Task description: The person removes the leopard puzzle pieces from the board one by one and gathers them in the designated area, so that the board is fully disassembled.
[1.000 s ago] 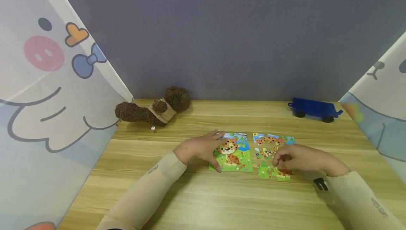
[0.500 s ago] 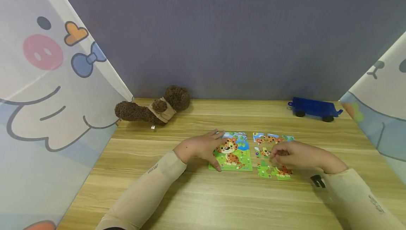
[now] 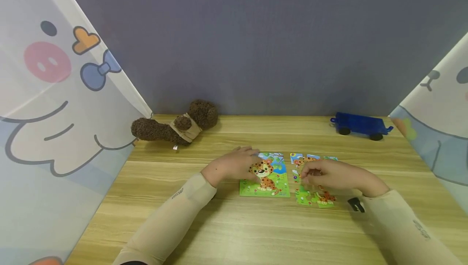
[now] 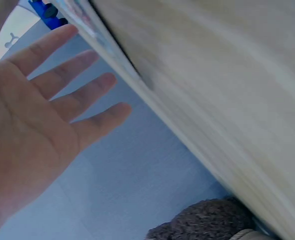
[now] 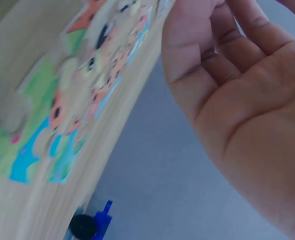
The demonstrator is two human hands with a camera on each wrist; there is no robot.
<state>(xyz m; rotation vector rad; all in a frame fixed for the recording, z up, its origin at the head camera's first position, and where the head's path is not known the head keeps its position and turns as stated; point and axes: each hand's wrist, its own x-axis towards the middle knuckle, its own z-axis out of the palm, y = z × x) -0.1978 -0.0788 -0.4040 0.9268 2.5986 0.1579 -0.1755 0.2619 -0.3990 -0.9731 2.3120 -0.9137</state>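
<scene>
A square card with a printed leopard (image 3: 270,185) lies mid-table in the head view. My left hand (image 3: 237,166) hovers at its left part with fingers spread and nearly straight; its palm (image 4: 25,130) holds nothing in the left wrist view. Right of the card is a leopard jigsaw puzzle (image 3: 323,200), its pieces laid out with gaps between some of them. My right hand (image 3: 330,175) is over the middle of this puzzle, thumb and forefinger brought together. The right wrist view cuts off its fingertips, so I cannot tell whether they pinch a piece.
A brown plush toy (image 3: 202,114) lies at the back left. At the back right stands a blue toy wagon (image 3: 360,126) with black wheels. A small black item (image 3: 356,205) shows by the right wrist. A grey wall (image 3: 234,45) closes the table's back.
My right hand has shifted left across the puzzle. My left hand has stirred a little at the card, its thumb drawing up toward the fingers. Card and toys stay put.
</scene>
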